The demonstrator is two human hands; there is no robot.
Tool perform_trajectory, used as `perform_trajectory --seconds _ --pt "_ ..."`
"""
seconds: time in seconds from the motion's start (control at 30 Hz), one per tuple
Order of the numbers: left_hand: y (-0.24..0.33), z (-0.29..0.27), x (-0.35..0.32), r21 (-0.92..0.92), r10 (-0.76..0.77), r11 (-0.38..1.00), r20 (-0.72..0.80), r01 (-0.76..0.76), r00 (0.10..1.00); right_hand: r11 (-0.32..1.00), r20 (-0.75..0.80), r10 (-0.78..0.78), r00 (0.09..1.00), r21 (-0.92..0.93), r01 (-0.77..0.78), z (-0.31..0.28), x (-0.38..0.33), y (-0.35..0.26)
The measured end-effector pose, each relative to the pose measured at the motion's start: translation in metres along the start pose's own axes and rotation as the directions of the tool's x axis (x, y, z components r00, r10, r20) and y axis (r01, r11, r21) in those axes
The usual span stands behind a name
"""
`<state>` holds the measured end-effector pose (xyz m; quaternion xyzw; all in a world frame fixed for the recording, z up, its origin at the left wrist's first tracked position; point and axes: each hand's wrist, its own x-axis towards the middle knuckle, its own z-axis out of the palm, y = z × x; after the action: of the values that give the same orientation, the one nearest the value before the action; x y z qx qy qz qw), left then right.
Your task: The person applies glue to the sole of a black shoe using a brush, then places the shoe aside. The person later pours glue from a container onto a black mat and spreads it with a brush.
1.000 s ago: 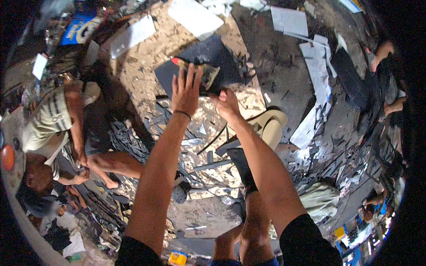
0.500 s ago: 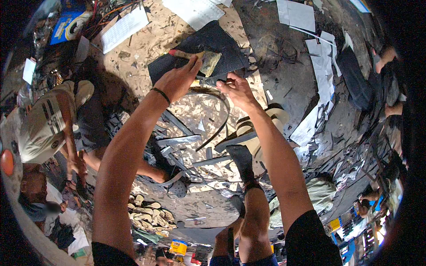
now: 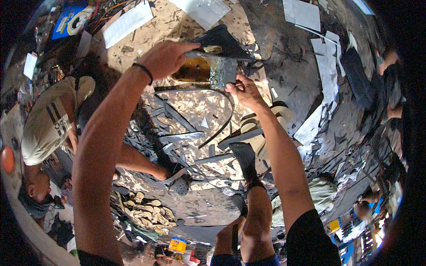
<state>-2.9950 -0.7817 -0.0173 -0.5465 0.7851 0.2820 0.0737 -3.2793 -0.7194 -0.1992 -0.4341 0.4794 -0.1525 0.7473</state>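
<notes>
My left hand (image 3: 164, 61) is at the left end of a black textured sheet (image 3: 219, 36), index finger along its near edge. The other fingers look bent around that end, partly hidden. The sheet is tilted and seen nearly edge-on, with a small yellowish patch (image 3: 212, 49) on it. Below the sheet shows a flat rectangular thing, amber-brown (image 3: 191, 72) at the left and shiny grey (image 3: 224, 72) at the right; its kind is unclear. My right hand (image 3: 245, 92) is closed in a pinch at the grey part's lower right corner.
Black offcuts and strips (image 3: 177, 117) litter the floor before me, beside tan soles (image 3: 257, 142). A pile of pale sandals (image 3: 148, 213) lies lower left. A person in a pale shirt (image 3: 48, 119) bends at the left. White papers (image 3: 128, 24) lie around.
My left hand has moved left and up; the red-tipped, brush-like tool it held no longer shows. The sheet has tilted up, uncovering the amber-and-grey thing. My right hand has shifted slightly right and down.
</notes>
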Motion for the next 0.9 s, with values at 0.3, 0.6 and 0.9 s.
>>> perform_trajectory --seconds 0.3,0.6,0.9 --pt "-0.045 -0.087 0.033 0.252 -0.05 0.965 -0.11 0.077 0.993 0.989 0.016 -0.059 0.998 -0.136 0.06 -0.015 -0.014 -0.011" --pt "-0.088 -0.082 -0.025 -0.511 -0.491 0.84 -0.577 0.181 0.653 0.997 -0.093 0.046 0.995 -0.052 -0.051 -0.014 -0.039 -0.013" --pt "0.038 0.104 -0.174 -0.909 -0.856 0.258 -0.058 0.327 0.514 0.88 -0.192 -0.068 0.979 -0.474 -0.032 -0.012 -0.017 -0.069"
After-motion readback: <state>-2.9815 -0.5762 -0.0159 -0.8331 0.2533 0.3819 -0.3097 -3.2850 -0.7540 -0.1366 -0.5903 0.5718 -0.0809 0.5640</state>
